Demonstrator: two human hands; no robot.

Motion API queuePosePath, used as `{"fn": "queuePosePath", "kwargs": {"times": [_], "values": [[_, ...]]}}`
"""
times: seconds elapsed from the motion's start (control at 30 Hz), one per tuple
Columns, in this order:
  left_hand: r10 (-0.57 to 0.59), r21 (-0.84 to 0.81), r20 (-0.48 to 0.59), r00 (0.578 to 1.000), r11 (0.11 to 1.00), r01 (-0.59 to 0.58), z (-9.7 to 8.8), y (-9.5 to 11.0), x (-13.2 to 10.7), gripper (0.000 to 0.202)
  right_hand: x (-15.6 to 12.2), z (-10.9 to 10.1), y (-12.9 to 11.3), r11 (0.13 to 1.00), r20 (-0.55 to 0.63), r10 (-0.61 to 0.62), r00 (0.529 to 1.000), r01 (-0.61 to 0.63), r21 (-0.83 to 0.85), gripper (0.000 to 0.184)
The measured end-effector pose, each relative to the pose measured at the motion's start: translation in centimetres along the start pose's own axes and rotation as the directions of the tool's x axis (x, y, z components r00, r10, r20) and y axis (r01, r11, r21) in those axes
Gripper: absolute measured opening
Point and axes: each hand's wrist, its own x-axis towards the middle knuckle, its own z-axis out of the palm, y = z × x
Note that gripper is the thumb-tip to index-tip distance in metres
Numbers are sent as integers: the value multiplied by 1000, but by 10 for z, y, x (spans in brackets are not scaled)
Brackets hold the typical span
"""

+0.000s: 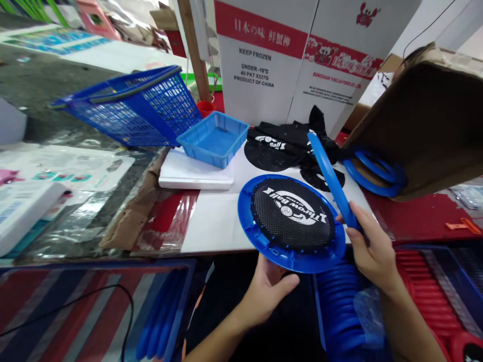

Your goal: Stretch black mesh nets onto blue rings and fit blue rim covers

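My left hand (266, 291) grips the near rim of a blue round disc (290, 223) with a black mesh centre printed "Throw Ball"; the disc is held tilted over the white table edge. My right hand (372, 249) is closed around the lower end of a blue plastic ring (330, 176), which stands on edge just right of the disc. Behind them lie several black mesh cloths (287, 146) with the same print.
More blue rings (373, 173) lie under a brown cardboard flap (422, 130) at right. Stacked blue rings (339, 306) and red rings (422, 291) fill bins below. A small blue tray (213, 138), a blue basket (132, 105) and a white carton (271, 55) stand behind.
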Motion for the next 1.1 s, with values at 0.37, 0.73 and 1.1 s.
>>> {"fn": "queuePosePath", "kwargs": {"times": [0.37, 0.73, 1.1], "values": [[301, -109, -72, 951, 945, -308, 62, 18, 17, 38, 49, -64, -52, 980, 353, -135, 926, 71, 187, 56], [360, -126, -125, 925, 919, -374, 65, 25, 10, 39, 81, -76, -66, 960, 479, -227, 848, 111, 257, 55], [293, -39, -121, 948, 953, -300, 66, 29, 2, 40, 76, -64, -71, 943, 503, -186, 844, 10, 332, 49]]}}
